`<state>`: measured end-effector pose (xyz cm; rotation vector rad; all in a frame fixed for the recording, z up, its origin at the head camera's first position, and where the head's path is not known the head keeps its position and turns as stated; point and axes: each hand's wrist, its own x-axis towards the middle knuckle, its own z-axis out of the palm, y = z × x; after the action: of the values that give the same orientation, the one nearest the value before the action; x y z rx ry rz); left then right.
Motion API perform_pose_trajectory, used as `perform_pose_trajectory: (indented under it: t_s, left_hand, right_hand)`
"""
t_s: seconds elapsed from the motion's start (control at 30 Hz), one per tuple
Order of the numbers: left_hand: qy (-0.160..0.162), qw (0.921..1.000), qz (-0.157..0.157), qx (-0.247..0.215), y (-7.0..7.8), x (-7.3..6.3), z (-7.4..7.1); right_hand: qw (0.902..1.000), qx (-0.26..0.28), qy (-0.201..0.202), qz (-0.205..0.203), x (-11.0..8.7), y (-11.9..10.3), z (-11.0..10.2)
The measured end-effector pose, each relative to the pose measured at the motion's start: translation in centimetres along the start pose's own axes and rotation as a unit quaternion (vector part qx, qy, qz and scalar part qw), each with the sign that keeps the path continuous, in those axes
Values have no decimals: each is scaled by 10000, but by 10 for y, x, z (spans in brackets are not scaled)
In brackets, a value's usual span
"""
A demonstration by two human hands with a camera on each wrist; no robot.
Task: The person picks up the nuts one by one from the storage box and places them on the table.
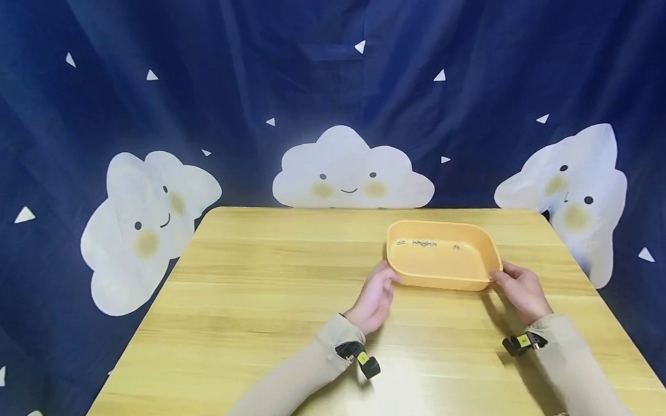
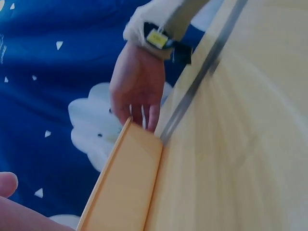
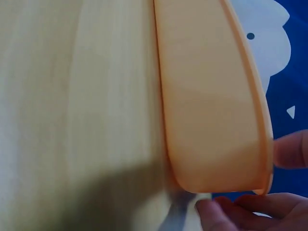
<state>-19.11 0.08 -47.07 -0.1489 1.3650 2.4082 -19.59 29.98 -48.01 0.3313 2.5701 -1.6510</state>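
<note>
An orange rectangular plastic tray (image 1: 443, 268) with rounded corners is held low over the wooden table, toward its back right. Several small shiny silvery pieces (image 1: 424, 243) lie inside along the far wall, too small to identify. My left hand (image 1: 376, 297) grips the near left corner, and its thumb (image 2: 24, 211) shows at the edge of the left wrist view. At the near right corner, my right hand (image 1: 521, 291) pinches the wall, thumb at the rim and fingers underneath. The left wrist view also shows the right hand beyond the tray's front wall.
The light wooden table (image 1: 247, 288) has rounded back corners. Behind and beside it hangs a dark blue curtain (image 1: 315, 77) with smiling white clouds and small triangles. Each wrist wears a strap with a small black camera (image 1: 369, 364).
</note>
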Motion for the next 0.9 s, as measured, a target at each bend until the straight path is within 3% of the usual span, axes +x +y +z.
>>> perform_pose_trajectory:
  t_s: [0.13, 0.23, 0.43, 0.53, 0.63, 0.9]
  left_hand:
    - [252, 9973, 321, 611, 12, 19, -7]
    - [428, 9873, 573, 1417, 16, 37, -8]
    - [435, 9575, 767, 2747, 3, 67, -6]
    - [261, 9448, 861, 3152, -5, 69, -6]
    - [116, 9362, 911, 3393, -10, 68, -9]
    - [-247, 9346, 830, 3449, -14, 68, -16]
  right_hand:
    - [9976, -590, -37, -355, 11, -12, -8]
    - [9903, -1159, -106, -759, 28, -21, -16]
    - [9503, -2545, -712, -1646, 65, -27, -13]
    - [9375, -2821, -1064, -1736, 70, -24, -7]
    - [9325, -2960, -1179, -1703, 67, -19, -2]
    - [9287, -3043, -992, -1875, 63, -14, 0]
